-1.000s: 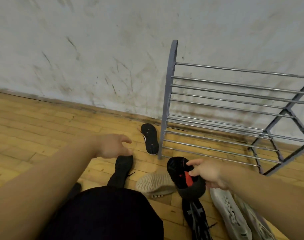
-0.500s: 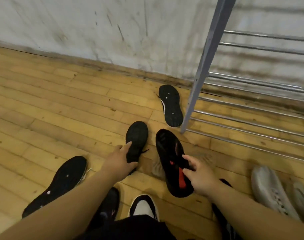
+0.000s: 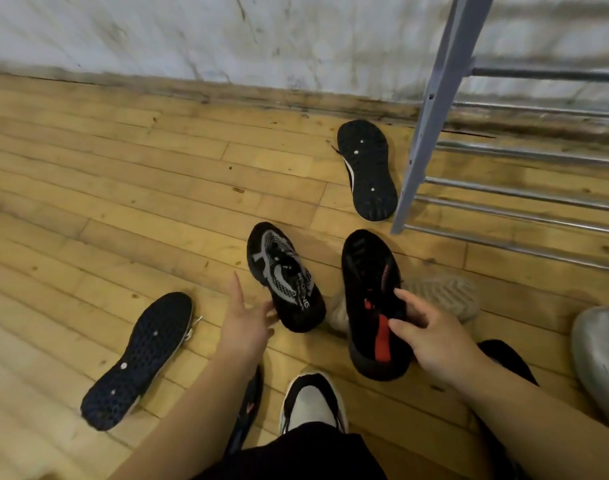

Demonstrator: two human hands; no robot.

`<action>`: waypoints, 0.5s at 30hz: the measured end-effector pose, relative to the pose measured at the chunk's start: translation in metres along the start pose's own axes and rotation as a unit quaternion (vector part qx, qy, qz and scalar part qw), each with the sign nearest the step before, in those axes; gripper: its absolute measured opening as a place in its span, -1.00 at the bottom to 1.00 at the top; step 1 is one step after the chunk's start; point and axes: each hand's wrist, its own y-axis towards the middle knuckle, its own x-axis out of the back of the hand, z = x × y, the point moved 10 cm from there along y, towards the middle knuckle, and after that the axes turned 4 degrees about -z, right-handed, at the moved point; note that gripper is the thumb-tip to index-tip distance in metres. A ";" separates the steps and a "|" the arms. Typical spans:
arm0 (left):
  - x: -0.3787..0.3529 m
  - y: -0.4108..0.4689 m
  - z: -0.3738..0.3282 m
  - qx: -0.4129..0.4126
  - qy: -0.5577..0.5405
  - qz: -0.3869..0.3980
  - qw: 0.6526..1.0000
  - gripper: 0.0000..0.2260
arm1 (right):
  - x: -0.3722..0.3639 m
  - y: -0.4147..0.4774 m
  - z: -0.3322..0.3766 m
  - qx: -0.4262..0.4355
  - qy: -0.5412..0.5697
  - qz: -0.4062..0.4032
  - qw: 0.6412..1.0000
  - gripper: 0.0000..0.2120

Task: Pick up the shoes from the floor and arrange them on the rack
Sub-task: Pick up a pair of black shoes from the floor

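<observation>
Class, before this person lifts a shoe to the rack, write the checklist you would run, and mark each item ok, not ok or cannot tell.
1. Right hand grips the black shoe with red trim: ok, fingers pinch its opening.
2. Left hand holds the black-and-grey shoe: not ok, fingers are spread and only touch its heel.
3. Rack bars in view are free of shoes: ok for the part that shows.
4. Path to the rack: not ok, an upturned black shoe lies by the rack's leg.
5. Shoes paired: cannot tell.
</observation>
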 end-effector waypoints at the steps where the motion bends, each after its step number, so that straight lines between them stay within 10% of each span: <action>1: 0.014 -0.003 0.005 -0.008 0.046 -0.047 0.998 -0.24 | -0.001 -0.001 0.000 0.000 -0.003 0.000 1.000 -0.46; 15: 0.135 0.003 0.024 -0.082 0.397 -0.141 0.903 -0.25 | -0.042 -0.020 0.052 0.075 -0.004 0.023 0.997 -0.46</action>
